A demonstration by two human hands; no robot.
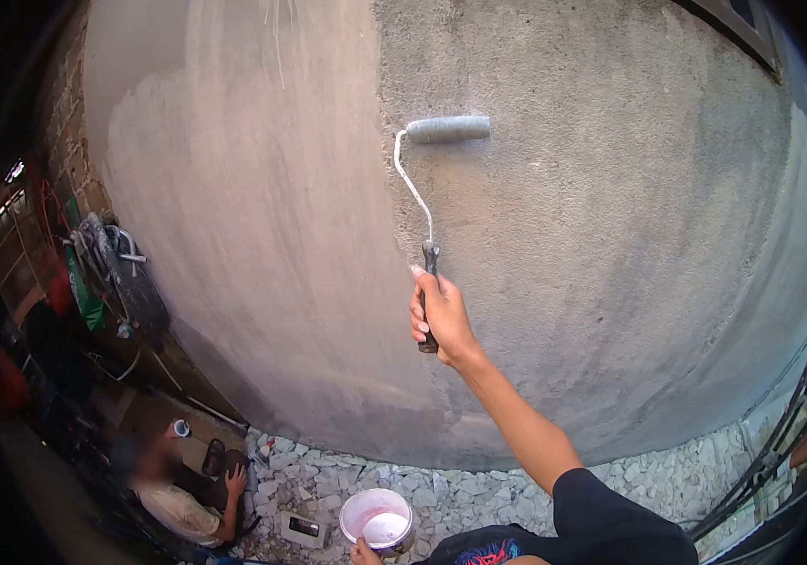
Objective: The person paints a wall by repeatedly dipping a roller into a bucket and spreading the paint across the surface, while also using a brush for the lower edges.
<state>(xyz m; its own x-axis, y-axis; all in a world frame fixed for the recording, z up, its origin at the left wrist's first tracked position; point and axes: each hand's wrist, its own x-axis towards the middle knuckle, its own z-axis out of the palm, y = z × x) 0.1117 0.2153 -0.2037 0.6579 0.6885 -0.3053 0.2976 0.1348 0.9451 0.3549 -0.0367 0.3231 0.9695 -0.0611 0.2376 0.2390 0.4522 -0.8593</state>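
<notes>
My right hand (446, 315) is closed around the black handle of a paint roller (448, 129), arm stretched up and forward. The roller's pale, wet-looking sleeve lies against the rough grey wall (592, 207), just right of the line where a smoother coated area begins. Low in the view, my left hand (364, 554) grips the rim of a paint bucket (351, 513), partly cut off by the frame's bottom edge. White liquid shows inside the bucket.
Broken stones (460, 494) cover the ground along the wall's foot, with a hollow block (303, 529) beside the bucket. At lower left a person (182, 508) sits close to the wall. Tools and bags (125, 273) hang at left; dark bars (799, 395) run along the right.
</notes>
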